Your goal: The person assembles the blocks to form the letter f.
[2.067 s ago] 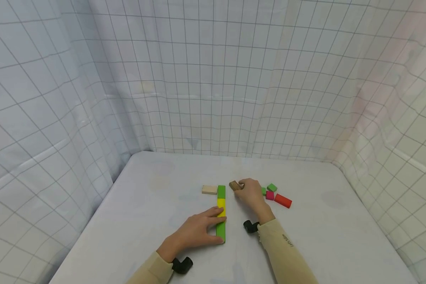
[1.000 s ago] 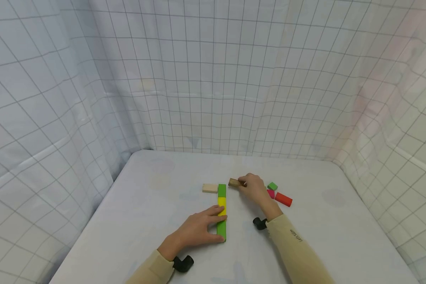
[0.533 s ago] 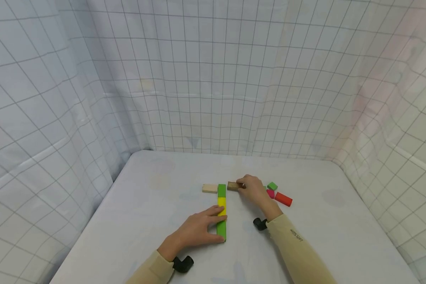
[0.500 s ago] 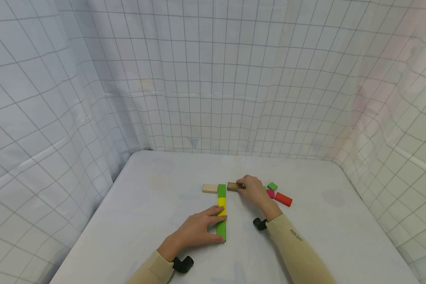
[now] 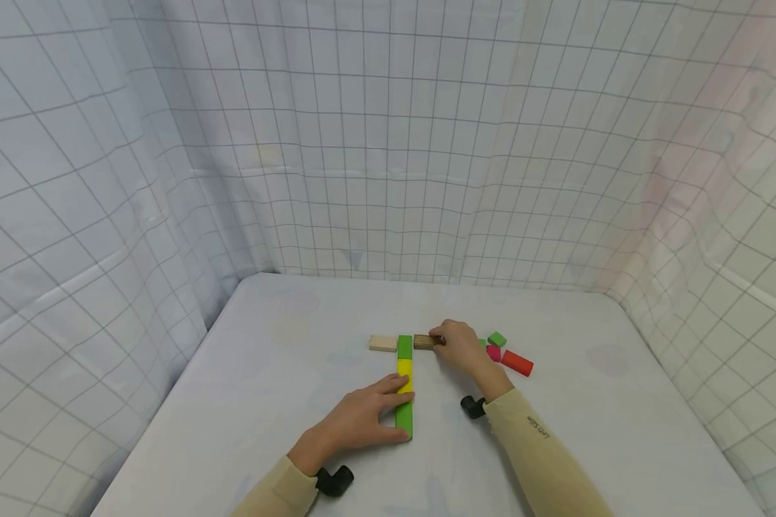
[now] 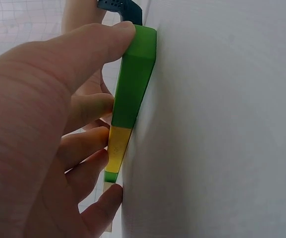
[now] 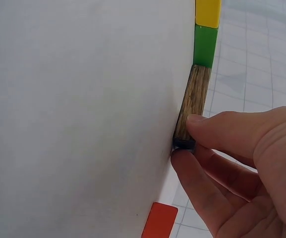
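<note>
A row of blocks runs away from me in the head view: a long green block (image 5: 404, 424), a yellow block (image 5: 404, 368) and a green block (image 5: 404, 347) at the far end. My left hand (image 5: 356, 416) rests along it, thumb on the near green end and fingers spread over the yellow part. My right hand (image 5: 460, 348) pinches a dark brown wood-grained block (image 5: 423, 342) by its right end. The brown block lies crosswise, its left end close to the far green block. On the opposite side a pale wooden block (image 5: 383, 343) sits beside that green block.
Right of my right hand lie a red block (image 5: 517, 362), a magenta block (image 5: 494, 353) and a small green block (image 5: 497, 338). Another green block (image 5: 481, 344) is partly hidden by the hand. Grid-patterned curtains (image 5: 388, 179) enclose the white table (image 5: 284, 309) at the back and sides.
My right hand has turned the brown block from a slant to straight across and brought it slightly left, towards the far green block. The left hand stays put on the row.
</note>
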Demonstrator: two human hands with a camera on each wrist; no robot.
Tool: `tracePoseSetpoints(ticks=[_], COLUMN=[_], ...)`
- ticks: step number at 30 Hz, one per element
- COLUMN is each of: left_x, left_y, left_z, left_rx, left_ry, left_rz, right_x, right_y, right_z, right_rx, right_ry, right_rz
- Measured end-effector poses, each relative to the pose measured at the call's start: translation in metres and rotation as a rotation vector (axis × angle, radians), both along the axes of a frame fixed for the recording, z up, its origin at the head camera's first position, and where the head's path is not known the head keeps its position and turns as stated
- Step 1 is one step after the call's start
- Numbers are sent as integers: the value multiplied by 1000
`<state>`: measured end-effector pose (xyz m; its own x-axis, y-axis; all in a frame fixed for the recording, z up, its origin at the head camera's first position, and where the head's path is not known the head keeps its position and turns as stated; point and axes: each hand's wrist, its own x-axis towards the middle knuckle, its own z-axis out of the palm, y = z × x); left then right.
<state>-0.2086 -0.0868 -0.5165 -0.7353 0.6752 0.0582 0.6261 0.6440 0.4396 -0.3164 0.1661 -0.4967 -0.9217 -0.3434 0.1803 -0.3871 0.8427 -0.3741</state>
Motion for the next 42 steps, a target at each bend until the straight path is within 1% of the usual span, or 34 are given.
tracePoseSetpoints(ticks=[5, 9, 22, 35, 42], left_x=[1, 1, 3, 3, 2], left_y=[0, 0, 1, 1, 0], left_z=[0, 1, 2, 1, 2], left_rx=[10, 14, 23, 18, 15], left_ry=[1, 4, 6, 5, -4], left_rz=[-3, -4, -7, 0, -3], right_x=[0, -1, 0, 1, 1], right_y=[-1, -1, -3, -2, -2], right_z=[2, 1, 0, 1, 2], right_rx=[1, 14, 8, 0, -14], right_ry=[8, 10, 18, 7, -15], right_rz=[11, 15, 17, 18, 12])
